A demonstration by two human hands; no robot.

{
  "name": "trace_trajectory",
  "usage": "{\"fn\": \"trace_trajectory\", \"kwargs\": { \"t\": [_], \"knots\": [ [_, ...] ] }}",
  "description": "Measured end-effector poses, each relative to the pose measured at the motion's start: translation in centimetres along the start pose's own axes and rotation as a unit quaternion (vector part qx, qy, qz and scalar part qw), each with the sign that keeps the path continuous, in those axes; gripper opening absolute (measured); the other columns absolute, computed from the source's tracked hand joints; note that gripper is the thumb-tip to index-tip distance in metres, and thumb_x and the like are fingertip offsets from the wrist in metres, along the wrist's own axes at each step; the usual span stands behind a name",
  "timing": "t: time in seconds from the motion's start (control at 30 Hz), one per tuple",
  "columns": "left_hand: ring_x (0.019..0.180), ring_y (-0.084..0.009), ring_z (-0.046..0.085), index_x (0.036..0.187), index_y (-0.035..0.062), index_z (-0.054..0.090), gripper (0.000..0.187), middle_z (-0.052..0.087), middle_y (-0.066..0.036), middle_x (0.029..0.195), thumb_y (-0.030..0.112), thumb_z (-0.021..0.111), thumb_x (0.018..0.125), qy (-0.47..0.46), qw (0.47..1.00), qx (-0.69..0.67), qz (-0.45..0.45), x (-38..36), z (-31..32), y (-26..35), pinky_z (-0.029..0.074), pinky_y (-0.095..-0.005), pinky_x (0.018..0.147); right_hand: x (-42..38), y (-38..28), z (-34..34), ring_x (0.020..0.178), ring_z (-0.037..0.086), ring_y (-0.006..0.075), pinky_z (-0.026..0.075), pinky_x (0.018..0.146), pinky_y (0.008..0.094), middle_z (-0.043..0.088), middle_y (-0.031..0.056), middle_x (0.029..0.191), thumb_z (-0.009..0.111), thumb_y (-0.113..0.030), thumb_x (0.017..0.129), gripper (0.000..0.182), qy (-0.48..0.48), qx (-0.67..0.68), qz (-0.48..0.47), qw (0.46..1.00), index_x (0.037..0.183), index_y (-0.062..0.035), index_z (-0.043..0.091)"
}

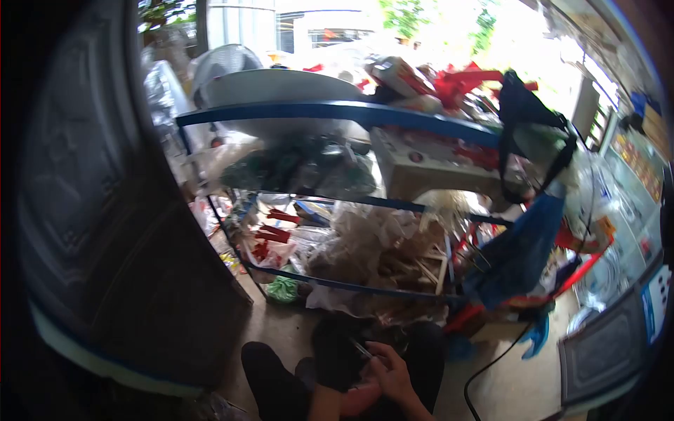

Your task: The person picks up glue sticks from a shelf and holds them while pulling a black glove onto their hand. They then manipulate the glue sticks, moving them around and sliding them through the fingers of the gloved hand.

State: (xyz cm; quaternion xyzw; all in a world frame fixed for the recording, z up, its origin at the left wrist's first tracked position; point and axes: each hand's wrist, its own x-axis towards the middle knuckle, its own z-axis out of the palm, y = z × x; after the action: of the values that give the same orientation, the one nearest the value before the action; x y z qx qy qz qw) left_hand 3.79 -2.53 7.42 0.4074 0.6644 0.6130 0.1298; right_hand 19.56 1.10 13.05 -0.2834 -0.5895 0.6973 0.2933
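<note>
At the bottom, between my dark-clothed knees, my right hand (390,372) has its fingers pinched on a thin silver metal tool (362,349), which points up and left. My left hand (327,401) shows mainly at the wrist. A black item (335,356) covers or hides its fingers, so I cannot tell how they are closed. The tool's tip overlaps the right side of this black item. Below my right fingers lies a pinkish-red patch (359,400), blurred and partly behind the hand.
A blue-framed rack (309,110) stands in front, loaded with plastic bags (295,165), a white plastic piece (428,168) and red parts (467,83). A blue cloth (519,249) hangs at its right. A dark carved panel (91,210) rises at left. A black cable (484,372) crosses the floor.
</note>
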Motion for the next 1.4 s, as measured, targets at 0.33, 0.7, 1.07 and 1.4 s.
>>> {"fn": "trace_trajectory", "kwargs": {
  "t": [0.33,0.7,1.07,1.4],
  "knots": [
    [0.096,-0.0178,0.065,0.121,0.0028,0.061,0.027,0.065,-0.006,0.106,0.017,0.058,0.098,0.054,0.925,-0.333,-0.173,-0.5,2.4,3.0,0.055,-0.0317,0.081,0.1,2.0,-1.7,0.083,0.067,0.0144,0.052,0.075,0.0247,0.07,0.0082,0.102,0.068,-0.001,0.089,0.035,-0.03,0.041,-0.03,0.998,0.124,0.001,0.066],
    [0.088,-0.0276,0.064,0.097,0.0061,0.066,0.029,0.065,-0.008,0.095,0.024,0.069,0.075,-0.222,0.917,0.264,0.199,-0.4,1.6,7.9,0.052,-0.0378,0.076,2.7,-7.5,-4.3,0.069,0.051,0.0054,0.041,0.059,0.0225,0.057,-0.0011,0.082,0.076,-0.011,0.085,0.026,0.083,-0.243,-0.158,0.954,0.11,-0.0048,0.073],
    [0.076,-0.0265,0.064,0.089,0.009,0.068,0.012,0.062,-0.009,0.08,0.013,0.069,0.078,-0.374,0.885,0.046,0.274,4.9,2.6,6.4,0.05,-0.0357,0.066,6.5,-17.9,-9.5,0.047,0.04,0.0019,0.03,0.042,0.0197,0.05,-0.005,0.064,0.051,-0.025,0.105,0.032,0.224,-0.2,-0.064,0.952,0.118,0.0005,0.066],
    [0.075,-0.0122,0.063,0.091,0.0074,0.064,0.014,0.062,-0.001,0.082,0.019,0.057,0.094,-0.23,0.832,-0.383,-0.329,6.3,1.2,-10.2,0.052,-0.0276,0.069,11.9,-23.4,-12.2,0.064,0.045,0.004,0.036,0.057,0.0249,0.051,-0.0031,0.068,0.056,-0.019,0.099,0.034,0.192,-0.56,-0.06,0.803,0.126,0.0003,0.065]
  ]
}}
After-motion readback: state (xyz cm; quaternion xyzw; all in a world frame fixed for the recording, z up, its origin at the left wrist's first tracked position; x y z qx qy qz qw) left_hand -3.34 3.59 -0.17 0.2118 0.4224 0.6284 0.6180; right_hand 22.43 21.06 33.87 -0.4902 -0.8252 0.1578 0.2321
